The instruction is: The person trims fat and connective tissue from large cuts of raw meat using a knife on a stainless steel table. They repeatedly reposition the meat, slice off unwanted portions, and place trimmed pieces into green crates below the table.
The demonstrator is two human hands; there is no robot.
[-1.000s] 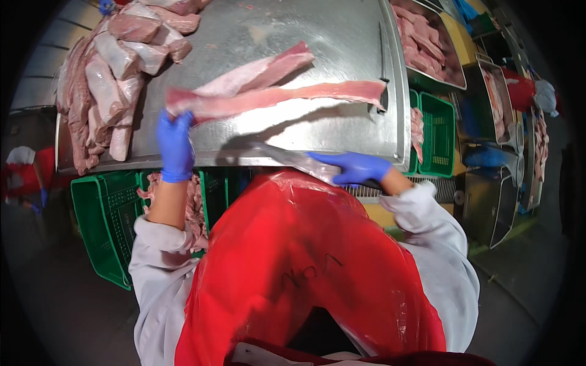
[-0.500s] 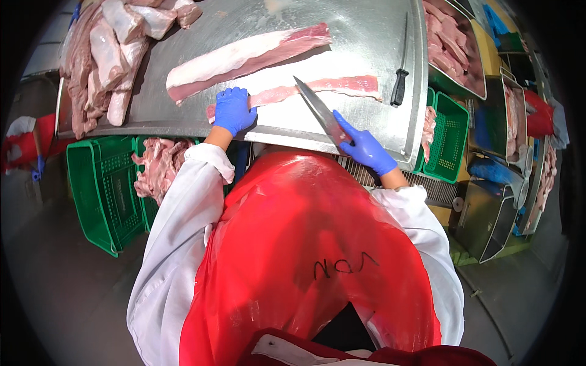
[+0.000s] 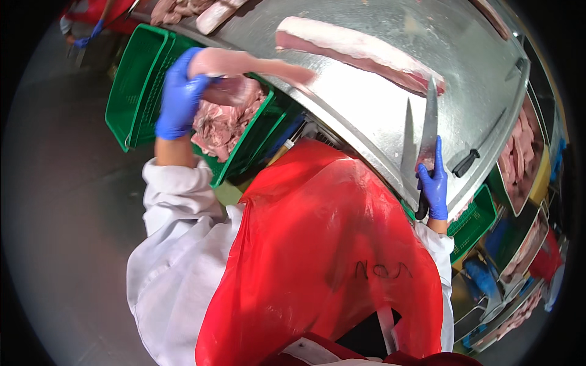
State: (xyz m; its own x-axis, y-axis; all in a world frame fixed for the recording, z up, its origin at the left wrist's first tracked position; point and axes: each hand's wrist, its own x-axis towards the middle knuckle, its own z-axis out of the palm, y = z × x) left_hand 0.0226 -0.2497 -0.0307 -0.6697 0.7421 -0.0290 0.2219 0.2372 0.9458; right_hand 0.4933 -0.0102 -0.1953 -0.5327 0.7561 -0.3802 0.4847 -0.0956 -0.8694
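Note:
My left hand (image 3: 178, 100), in a blue glove, grips one end of a long pale strip of meat (image 3: 259, 64). It is lifted off the table at the left, over a green crate of meat trimmings (image 3: 213, 131), and the strip's other end reaches toward the table edge. In my gloved right hand (image 3: 434, 190) is the dark handle of a long-bladed knife (image 3: 431, 113). The blade points away from me, its tip at the right end of a thick slab of meat (image 3: 357, 53) with a white fat side. The slab lies on the metal table (image 3: 470, 67).
A sharpening steel (image 3: 467, 163) with a black handle lies right of the knife. Another green crate (image 3: 473, 222) and a metal tub of meat (image 3: 519, 152) stand at the right. More meat (image 3: 220, 13) lies at the table's far left. Another person's gloved hand (image 3: 97, 27) shows at upper left.
My left hand has picked the thin strip up off the table and swung it left over the crate. My view has turned left. The knife stays in my right hand, now pointing straight away.

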